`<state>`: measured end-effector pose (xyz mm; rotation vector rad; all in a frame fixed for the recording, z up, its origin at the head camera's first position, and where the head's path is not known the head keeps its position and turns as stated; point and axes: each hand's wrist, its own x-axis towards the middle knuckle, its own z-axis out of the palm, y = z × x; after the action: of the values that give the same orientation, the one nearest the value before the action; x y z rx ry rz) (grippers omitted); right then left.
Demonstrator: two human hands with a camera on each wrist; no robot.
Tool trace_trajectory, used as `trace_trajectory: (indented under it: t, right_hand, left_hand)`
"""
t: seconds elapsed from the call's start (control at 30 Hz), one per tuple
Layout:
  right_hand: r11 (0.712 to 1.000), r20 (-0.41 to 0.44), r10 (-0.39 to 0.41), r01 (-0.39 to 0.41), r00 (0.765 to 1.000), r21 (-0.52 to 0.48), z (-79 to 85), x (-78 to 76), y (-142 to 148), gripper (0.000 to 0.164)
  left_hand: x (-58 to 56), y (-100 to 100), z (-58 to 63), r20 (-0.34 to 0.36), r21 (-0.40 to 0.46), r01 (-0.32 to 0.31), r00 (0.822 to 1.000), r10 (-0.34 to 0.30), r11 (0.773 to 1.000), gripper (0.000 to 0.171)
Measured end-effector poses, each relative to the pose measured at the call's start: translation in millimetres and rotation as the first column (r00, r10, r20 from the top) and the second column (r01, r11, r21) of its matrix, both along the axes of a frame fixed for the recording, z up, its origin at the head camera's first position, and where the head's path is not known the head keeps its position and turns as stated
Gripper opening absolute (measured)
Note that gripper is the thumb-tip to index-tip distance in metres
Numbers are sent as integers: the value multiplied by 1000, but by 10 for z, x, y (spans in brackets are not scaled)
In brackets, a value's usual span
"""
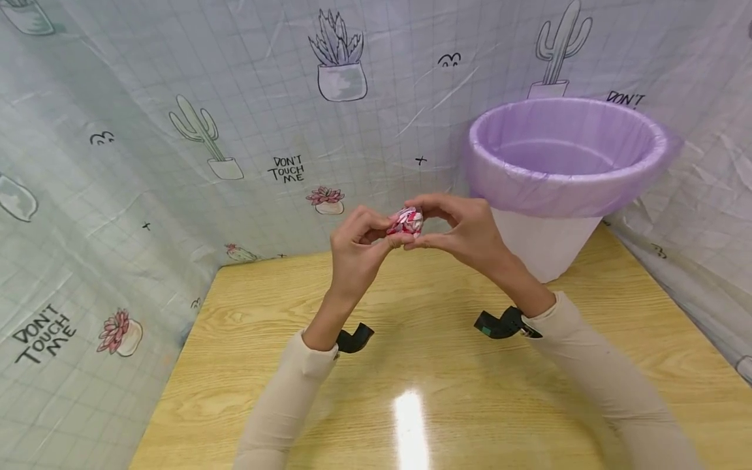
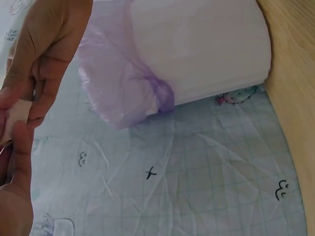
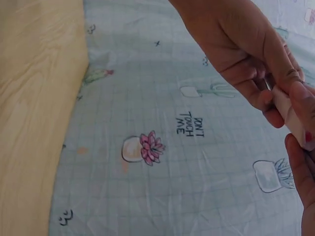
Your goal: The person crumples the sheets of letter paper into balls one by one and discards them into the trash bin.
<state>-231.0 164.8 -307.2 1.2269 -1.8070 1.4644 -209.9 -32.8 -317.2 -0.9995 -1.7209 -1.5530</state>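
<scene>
A small crumpled red-and-white wad (image 1: 406,222), resembling a balled-up wrapper, is held between both hands above the table's back part. My left hand (image 1: 357,253) pinches it from the left, thumb below and fingers above. From the other side my right hand (image 1: 470,228) grips it between curved forefinger and thumb. The left wrist view shows a pale side of the wad (image 2: 18,115) among the fingers, partly cut off by the frame edge. In the right wrist view a whitish face of the wad (image 3: 289,114) shows, with a red spot.
A white bin (image 1: 531,241) with a purple liner bag (image 1: 546,192) folded over its rim stands at the back right, close behind my right hand. The wooden table (image 1: 282,307) meets a plant-printed sheet (image 1: 252,98) at the back and sides. Black wrist mounts (image 1: 498,324) hang under both forearms.
</scene>
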Motion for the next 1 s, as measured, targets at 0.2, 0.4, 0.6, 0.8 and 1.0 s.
trace_trajectory:
  t: [0.2,0.4,0.6,0.8,1.0]
  right_hand:
    - [1000,-102,-22,22,995,0,2,-3,-11,42]
    - [999,-37,44,-45,998,-8,-46,-36,38,39]
    - [985,237,159,-137,958,-105,-75,-36,94,31]
    - [951,427,303,-240,852,-197,-122,-14,96,26]
    - [928,449,357,-255,819,-272,-213,-10,107,17]
  left_hand:
    - [13,48,-30,34,61,1,999,-3,998,18]
    - [9,-6,-59,170,51,123,977,-130,991,14]
    - [-62,-165,0,159,-115,283,951,-263,952,38]
    - [-87,-173,59,-225,-323,44,967,-122,945,45]
    - [-44,-108,99,-305,-363,-25,948,-93,931,38]
